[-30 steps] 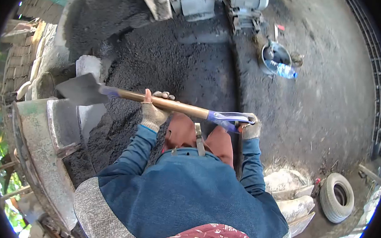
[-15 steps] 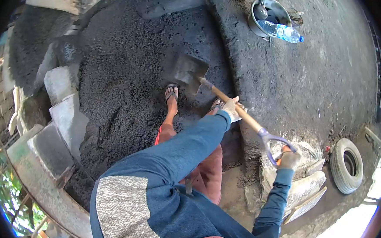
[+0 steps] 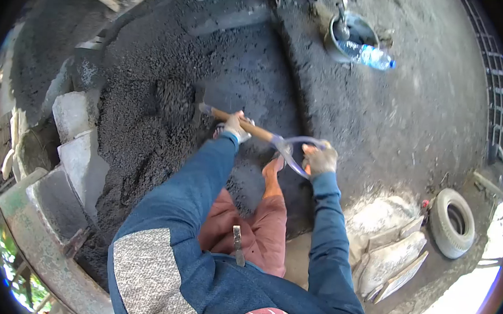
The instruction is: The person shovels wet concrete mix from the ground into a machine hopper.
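Both my gloved hands grip a shovel (image 3: 259, 131) with a wooden shaft and a pale purple D-shaped handle. My left hand (image 3: 237, 126) is wrapped round the shaft near the blade end. The fingers of my right hand (image 3: 320, 159) close on the handle's crossbar. At the far end the blade lies at a heap of dark, wet, grainy mix (image 3: 177, 102), which hides most of it. My feet in sandals stand on the dark floor close to the shaft.
A metal bucket (image 3: 331, 47) with a ladle and a plastic water bottle (image 3: 368, 55) stands at the upper right. An old tyre (image 3: 452, 223) lies at the right, near stacked slabs and sacks (image 3: 396, 262). Grey blocks (image 3: 72, 117) line the left side. A raised edge runs beside the mix.
The shovel has moved left, and its blade has gone from above my foot into the dark mix. Both hands have shifted left with it, still gripping. My feet have changed position.
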